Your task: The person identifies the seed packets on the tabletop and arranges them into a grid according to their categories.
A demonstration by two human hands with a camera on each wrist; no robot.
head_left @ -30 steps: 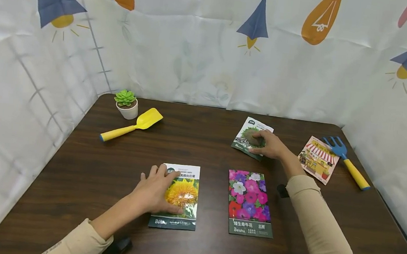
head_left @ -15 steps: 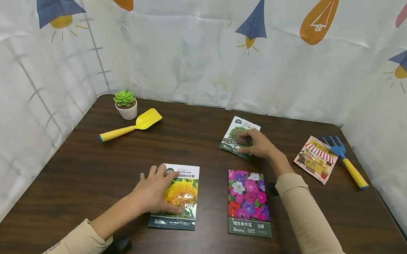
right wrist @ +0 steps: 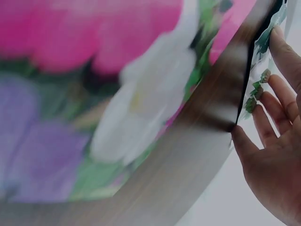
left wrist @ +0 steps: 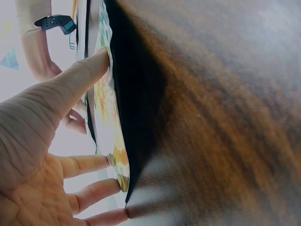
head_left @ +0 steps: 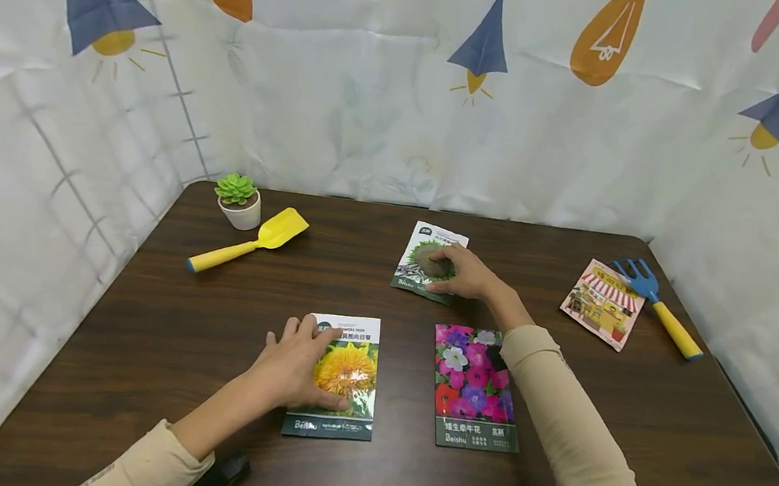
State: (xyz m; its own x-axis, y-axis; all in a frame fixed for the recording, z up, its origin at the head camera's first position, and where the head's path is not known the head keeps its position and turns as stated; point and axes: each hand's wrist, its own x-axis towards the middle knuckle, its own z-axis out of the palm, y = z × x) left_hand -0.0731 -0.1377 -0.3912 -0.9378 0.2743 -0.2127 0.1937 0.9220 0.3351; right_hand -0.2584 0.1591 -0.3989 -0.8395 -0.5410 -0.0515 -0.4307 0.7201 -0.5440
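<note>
Two spread-fingered hands: left (head_left: pixel 297 364) on sunflower packet (head_left: pixel 351 370), right (head_left: pixel 468 275) on green-white packet (head_left: pixel 419 259)

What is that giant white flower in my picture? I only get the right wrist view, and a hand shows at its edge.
Observer: It's printed on a colourful flower packet; the head view shows the dark lettered band at its near end.

Visitor: And what is that hand touching?

Observer: The right hand has its fingertips on a white-and-green packet, whose front shows a round, green-fringed bloom.

Visitor: Is the other hand busy too?

Observer: The left hand is spread over a yellow flower packet, left of the colourful one.
</note>
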